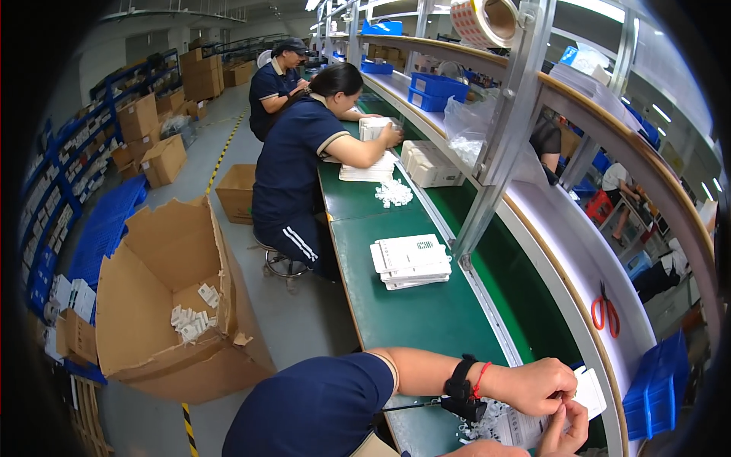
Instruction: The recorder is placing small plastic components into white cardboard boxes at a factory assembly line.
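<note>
My left hand (542,385), with a black strap and a red cord at its wrist, reaches across the bench at the lower right. Its thumb and fingers are pinched together. Just below, my right hand (565,431) meets it fingertip to fingertip, also pinched. Whatever lies between them is too small or hidden to make out. Beneath the hands is a white printed flat box (521,429), partly covered. A white panel (590,394) sticks out beyond my left fingers. Small white plastic pieces (481,426) are heaped beside my left wrist.
On the green bench (396,327) sits a stack of white flat boxes (411,260). Red scissors (605,314) and a blue bin (656,388) are on the right ledge. A co-worker (304,152) handles white boxes farther along. A large open carton (167,289) stands on the left.
</note>
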Motion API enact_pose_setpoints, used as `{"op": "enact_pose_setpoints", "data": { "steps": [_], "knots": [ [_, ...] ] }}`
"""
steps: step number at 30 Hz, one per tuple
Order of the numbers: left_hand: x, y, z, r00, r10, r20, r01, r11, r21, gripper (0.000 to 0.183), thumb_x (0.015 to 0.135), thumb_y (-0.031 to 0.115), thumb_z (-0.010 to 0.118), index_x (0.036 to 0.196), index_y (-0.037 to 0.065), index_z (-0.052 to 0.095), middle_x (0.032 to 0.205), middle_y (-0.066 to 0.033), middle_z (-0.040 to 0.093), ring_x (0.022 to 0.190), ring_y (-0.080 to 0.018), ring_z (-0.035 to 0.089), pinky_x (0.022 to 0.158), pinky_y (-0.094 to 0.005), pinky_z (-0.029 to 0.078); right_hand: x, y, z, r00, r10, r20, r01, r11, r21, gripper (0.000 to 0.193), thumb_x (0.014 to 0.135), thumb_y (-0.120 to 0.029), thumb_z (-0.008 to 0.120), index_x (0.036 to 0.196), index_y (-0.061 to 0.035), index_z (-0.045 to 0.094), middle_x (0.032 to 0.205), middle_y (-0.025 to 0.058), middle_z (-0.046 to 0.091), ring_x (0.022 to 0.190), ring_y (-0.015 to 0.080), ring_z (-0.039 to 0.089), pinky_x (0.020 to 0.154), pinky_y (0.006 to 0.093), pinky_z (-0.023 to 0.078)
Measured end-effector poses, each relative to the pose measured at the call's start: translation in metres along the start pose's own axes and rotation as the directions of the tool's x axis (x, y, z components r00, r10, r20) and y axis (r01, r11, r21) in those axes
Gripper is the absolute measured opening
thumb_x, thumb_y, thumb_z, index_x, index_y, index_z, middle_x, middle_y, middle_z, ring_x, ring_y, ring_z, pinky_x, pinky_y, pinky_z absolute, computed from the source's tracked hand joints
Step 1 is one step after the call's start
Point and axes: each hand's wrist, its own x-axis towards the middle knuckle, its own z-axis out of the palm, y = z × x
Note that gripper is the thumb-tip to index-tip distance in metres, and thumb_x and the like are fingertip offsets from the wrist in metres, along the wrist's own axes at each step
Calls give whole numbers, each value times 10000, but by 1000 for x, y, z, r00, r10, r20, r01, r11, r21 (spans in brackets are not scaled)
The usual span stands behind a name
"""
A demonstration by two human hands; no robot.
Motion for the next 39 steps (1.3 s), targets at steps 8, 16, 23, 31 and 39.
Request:
{"op": "enact_pose_setpoints", "data": {
  "steps": [8, 16, 23, 31, 39],
  "knots": [
    [5, -3, -12, 999, -14, 33, 12, 998, 67, 141, 814, 154, 684, 886, 33, 664, 807, -131, 633, 742, -299, 618, 663, -358, 494, 12, -18, 8, 949, -312, -37, 258, 843, -473, 80, 761, 7, 646, 837, -6, 627, 768, 140, 637, 706, 298, 616, 634, 349, 450],
    [14, -8, -17, 951, -271, 151, 250, 957, 145, 84, 826, 72, 691, 849, -2, 659, 717, -60, 612, 593, -85, 549, 534, -228, 434, 25, -10, 0, 970, -228, 86, 243, 889, -388, 129, 785, 16, 633, 906, -22, 610, 802, 145, 626, 749, 336, 603, 670, 385, 471],
    [8, -4, -16, 931, -366, -1, 366, 930, 49, 72, 831, 53, 685, 841, -15, 664, 725, 3, 601, 595, -11, 479, 516, -176, 369, 14, -23, 3, 990, -138, 23, 140, 972, -187, 634, 795, 54, 595, 1376, 0, 346, 1088, 258, 618, 964, 417, 622, 838, 384, 487],
    [7, -11, -13, 950, -304, -70, 306, 952, 20, 55, 784, 21, 673, 799, -29, 656, 685, -31, 591, 511, -42, 402, 468, -220, 338, 14, -10, -1, 981, -48, 187, 84, 978, -192, 501, 795, -20, 637, 1271, 7, 481, 917, 228, 639, 817, 397, 645, 693, 380, 497],
    [12, -14, -15, 927, -349, -135, 351, 936, -10, 42, 829, 21, 680, 841, -15, 661, 741, 5, 621, 624, -2, 495, 542, -160, 392, 24, -14, 4, 982, -111, 155, 136, 978, -158, 456, 799, -35, 629, 1244, -9, 534, 994, 214, 635, 860, 406, 634, 713, 371, 505]
  ]
}}
